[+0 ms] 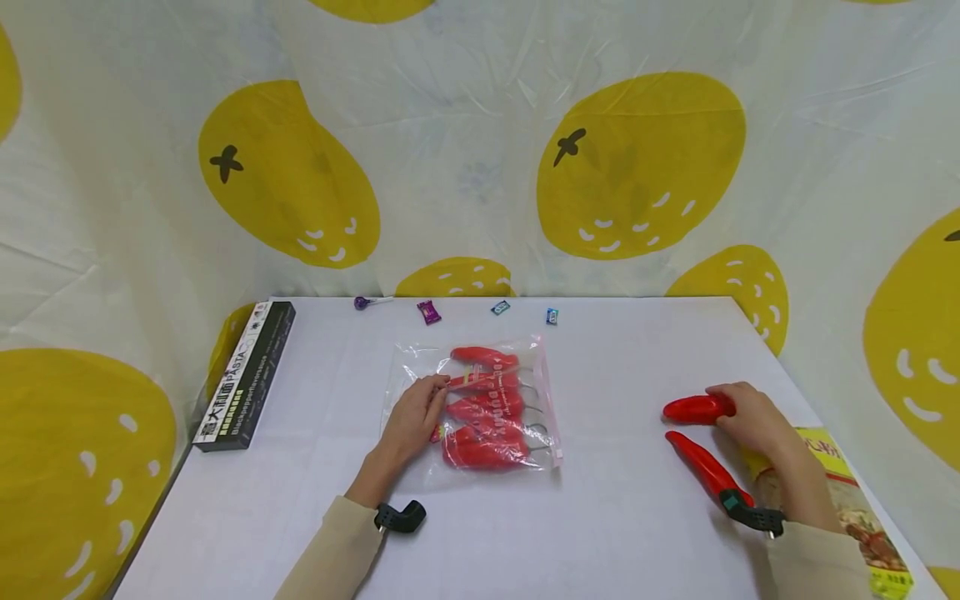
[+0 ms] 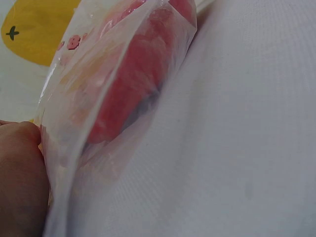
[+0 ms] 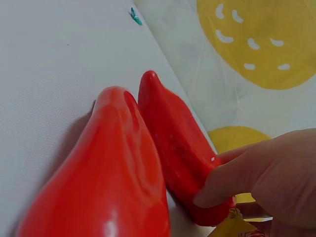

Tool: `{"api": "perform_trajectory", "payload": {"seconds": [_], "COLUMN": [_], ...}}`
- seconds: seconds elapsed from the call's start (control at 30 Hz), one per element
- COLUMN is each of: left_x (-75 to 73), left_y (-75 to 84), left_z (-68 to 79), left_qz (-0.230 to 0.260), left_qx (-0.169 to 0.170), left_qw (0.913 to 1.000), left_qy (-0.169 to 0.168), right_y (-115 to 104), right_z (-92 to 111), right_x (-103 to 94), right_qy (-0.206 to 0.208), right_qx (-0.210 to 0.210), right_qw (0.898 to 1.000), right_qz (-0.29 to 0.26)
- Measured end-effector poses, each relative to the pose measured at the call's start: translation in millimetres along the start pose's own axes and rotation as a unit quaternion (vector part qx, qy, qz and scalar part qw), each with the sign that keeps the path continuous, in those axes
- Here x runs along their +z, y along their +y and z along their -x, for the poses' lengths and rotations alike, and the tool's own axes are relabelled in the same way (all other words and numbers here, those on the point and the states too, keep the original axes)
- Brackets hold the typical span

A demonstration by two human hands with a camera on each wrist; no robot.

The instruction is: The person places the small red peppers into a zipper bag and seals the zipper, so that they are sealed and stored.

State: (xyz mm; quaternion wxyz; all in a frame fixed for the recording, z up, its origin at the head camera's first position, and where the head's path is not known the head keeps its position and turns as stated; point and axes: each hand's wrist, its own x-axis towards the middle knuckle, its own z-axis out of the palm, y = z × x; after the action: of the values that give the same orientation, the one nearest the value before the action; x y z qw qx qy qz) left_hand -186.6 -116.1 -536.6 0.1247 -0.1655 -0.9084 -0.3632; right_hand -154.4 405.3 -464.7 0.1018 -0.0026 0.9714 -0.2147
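Note:
A clear zip bag (image 1: 420,367) with several red chili peppers (image 1: 487,408) inside lies mid-table, its pink zip edge facing right. My left hand (image 1: 413,417) is at the bag's left edge; in the left wrist view the thumb side lies against the plastic (image 2: 64,128), with the fingertips hidden. At the right, my right hand (image 1: 753,419) pinches the thick end of a loose red chili pepper (image 1: 693,409) between thumb and fingers. A second loose chili pepper (image 1: 705,467) lies just nearer, beneath the right wrist; it looms large in the right wrist view.
A black and white pasta box (image 1: 247,375) lies at the left edge. Along the back are a purple lollipop (image 1: 362,303), a purple-wrapped candy (image 1: 429,312) and two small blue-green packets (image 1: 501,307). A yellow food packet (image 1: 862,508) lies under the right forearm.

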Motion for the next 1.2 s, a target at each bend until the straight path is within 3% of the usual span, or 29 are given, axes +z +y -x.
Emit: {"api": "perform_trajectory", "payload": {"seconds": [0.3,0.73,1.2], "left_x": [0.0,0.1,0.4], "left_y": [-0.1,-1.4,-1.1], "left_z": [0.0,-0.7,-1.1], "left_qz": [0.005,0.000,0.004], "left_qx": [0.002,0.007,-0.003], "left_qw": [1.0000,0.9999,1.0000], "left_qy": [-0.002,-0.009,-0.006], "right_y": [-7,-49,-79], "right_z": [-2,-8,-22], "right_x": [5.0,2.9,19.5], "right_qy": [0.020,0.043,-0.004], "right_qx": [0.002,-0.036,-0.035], "right_qw": [1.000,0.998,0.999], "right_qz": [0.011,-0.009,-0.041]}}
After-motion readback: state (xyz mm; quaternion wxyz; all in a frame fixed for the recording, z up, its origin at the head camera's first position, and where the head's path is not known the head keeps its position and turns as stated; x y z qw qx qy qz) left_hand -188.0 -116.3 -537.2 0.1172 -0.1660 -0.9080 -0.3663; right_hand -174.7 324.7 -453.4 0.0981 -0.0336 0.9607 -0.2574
